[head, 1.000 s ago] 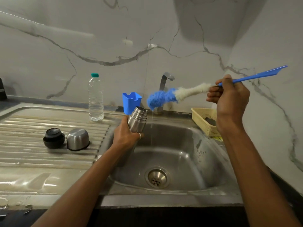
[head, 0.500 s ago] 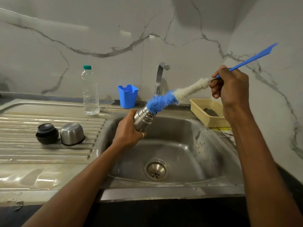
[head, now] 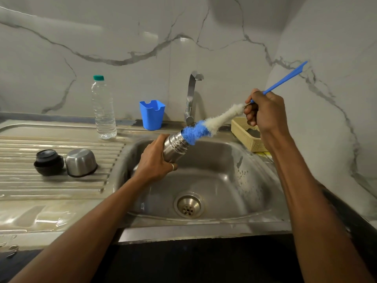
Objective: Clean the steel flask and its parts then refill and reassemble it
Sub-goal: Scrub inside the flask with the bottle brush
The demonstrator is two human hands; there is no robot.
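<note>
The flask (head: pixel 175 148), above the sink (head: pixel 234 180), is smooth shiny steel with a ribbed neck. The sink is also steel, but dull and water-stained. The brush (head: pixel 204 127) has fluffy blue and white bristles and a smooth blue plastic handle. Left of the sink stand a glossy steel cup (head: pixel 81 162) and a matt black plastic stopper (head: pixel 48 162). Behind the sink, the wall (head: pixel 122 27) looks like polished marble.

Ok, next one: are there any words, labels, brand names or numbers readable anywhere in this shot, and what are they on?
No text can be read in this view.
Plastic water bottle: clear, no label shows.
Steel flask, steel cap, black stopper: no print shows.
Blue cup, bottle brush: plain.
Sink: small mark on the front left wall, too blurred to read.
</note>
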